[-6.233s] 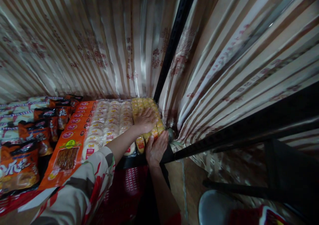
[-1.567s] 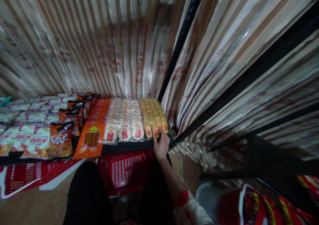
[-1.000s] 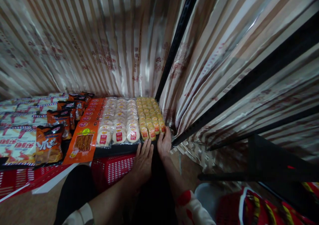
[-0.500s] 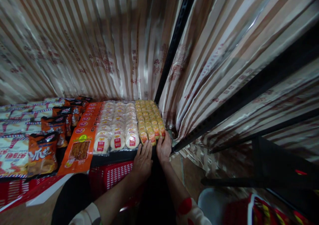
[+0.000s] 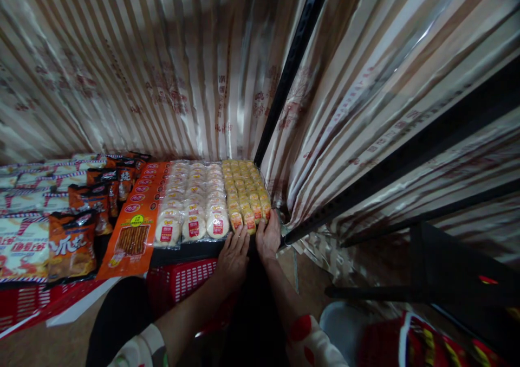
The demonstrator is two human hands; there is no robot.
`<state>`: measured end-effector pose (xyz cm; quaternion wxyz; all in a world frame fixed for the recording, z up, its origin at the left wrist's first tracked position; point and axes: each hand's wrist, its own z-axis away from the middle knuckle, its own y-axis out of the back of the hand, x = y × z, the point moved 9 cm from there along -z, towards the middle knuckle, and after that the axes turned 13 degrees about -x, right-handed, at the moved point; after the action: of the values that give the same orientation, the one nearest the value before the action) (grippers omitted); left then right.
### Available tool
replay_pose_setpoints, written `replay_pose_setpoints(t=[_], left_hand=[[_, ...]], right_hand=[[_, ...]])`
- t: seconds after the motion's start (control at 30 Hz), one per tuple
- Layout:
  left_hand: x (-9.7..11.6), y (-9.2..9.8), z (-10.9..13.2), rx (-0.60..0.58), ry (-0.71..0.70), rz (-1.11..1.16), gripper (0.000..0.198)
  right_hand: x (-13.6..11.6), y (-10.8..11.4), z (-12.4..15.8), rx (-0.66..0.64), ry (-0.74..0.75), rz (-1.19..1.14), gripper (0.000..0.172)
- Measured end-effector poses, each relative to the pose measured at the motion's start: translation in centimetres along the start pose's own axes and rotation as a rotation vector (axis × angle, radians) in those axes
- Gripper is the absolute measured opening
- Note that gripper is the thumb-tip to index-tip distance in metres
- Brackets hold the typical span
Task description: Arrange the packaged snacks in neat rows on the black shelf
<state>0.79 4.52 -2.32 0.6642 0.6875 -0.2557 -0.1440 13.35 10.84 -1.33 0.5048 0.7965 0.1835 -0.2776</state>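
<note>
Rows of small yellow-wrapped snack packs [image 5: 241,191] stand at the right end of a dark shelf [image 5: 182,254]. My left hand [image 5: 234,256] lies against the front of these rows, its fingers stretched out and its fingertips touching the nearest packs. At the front right corner, my right hand [image 5: 268,239] curves round the end pack, thumb on the front side and fingers along the outer side. Left of the yellow rows are clear packs of round white rice crackers [image 5: 194,227], with red labels on the front ones.
Orange packets of stick snacks [image 5: 136,237], orange-black bags [image 5: 72,248] and white snack bags [image 5: 24,248] fill the shelf's left. Underneath is a red plastic basket [image 5: 190,280]. Black metal posts [image 5: 290,74] cross in front of a pleated curtain [image 5: 195,85]. A white bucket [image 5: 341,323] stands lower right.
The view has shifted slightly. Both hands keep almost the same place at the front of the yellow packs, and the packs show no clear movement.
</note>
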Motion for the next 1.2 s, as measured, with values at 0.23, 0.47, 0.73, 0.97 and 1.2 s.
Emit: replay_pose_setpoints(t=[0.23, 0.47, 0.73, 0.97, 1.2], left_hand=[[-0.1, 0.4, 1.2, 0.033, 0.017, 0.053, 0.054], [-0.6, -0.2, 1.3, 0.001, 0.023, 0.078, 0.051], [-0.8, -0.2, 1.1, -0.037, 0.028, 0.066, 0.05], [-0.8, 0.5, 1.1, -0.035, 0.028, 0.047, 0.051], [-1.0, 0.8, 0.3, -0.064, 0.028, 0.024, 0.052]], right_hand=[[-1.3, 0.5, 1.4, 0.0, 0.079, -0.01, 0.053], [-3.2, 0.0, 3.4, -0.046, 0.163, 0.012, 0.05], [-3.0, -0.9, 3.7, -0.07, 0.145, 0.024, 0.044], [-2.8, 0.0, 3.2, -0.006, 0.124, -0.016, 0.053], [-1.5, 0.0, 1.5, 0.015, 0.03, -0.014, 0.065]])
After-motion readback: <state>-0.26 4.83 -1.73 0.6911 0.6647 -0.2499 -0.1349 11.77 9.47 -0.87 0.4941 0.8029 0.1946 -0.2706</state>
